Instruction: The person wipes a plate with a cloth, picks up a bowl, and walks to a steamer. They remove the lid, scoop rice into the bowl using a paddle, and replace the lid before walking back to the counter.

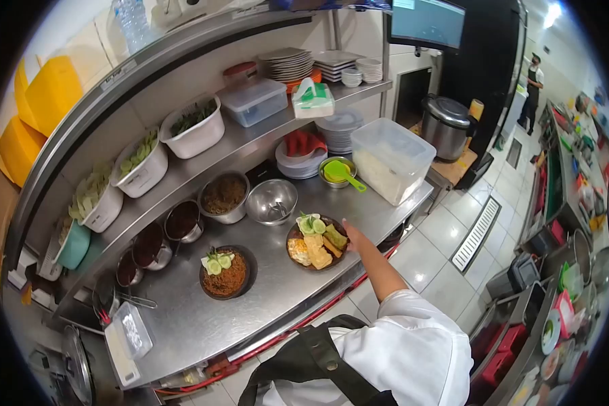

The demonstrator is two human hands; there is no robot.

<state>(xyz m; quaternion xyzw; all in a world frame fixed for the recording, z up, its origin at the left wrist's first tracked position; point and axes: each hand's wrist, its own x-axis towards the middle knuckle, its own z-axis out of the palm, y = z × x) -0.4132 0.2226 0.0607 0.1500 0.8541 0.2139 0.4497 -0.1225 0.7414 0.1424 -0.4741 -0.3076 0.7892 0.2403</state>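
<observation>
My right hand (355,237) is at the right rim of a dark round plate (323,266), fingers closed on its edge. On that plate lie a fried egg (298,252), golden fried pieces (316,249), a green rolled item (335,236) and cucumber slices with greens (310,224). To the left, a second dark plate (245,285) carries reddish-brown fried rice or noodles (224,277) topped with cucumber slices (216,263). My left hand is out of sight.
Behind the plates stand an empty steel bowl (271,201), a steel pot of brown food (224,197) and several sauce pots. A clear rice box (393,161) and a bowl with a green scoop (345,174) sit right. White vegetable tubs (193,128) line the shelf. Another person (532,95) stands far off.
</observation>
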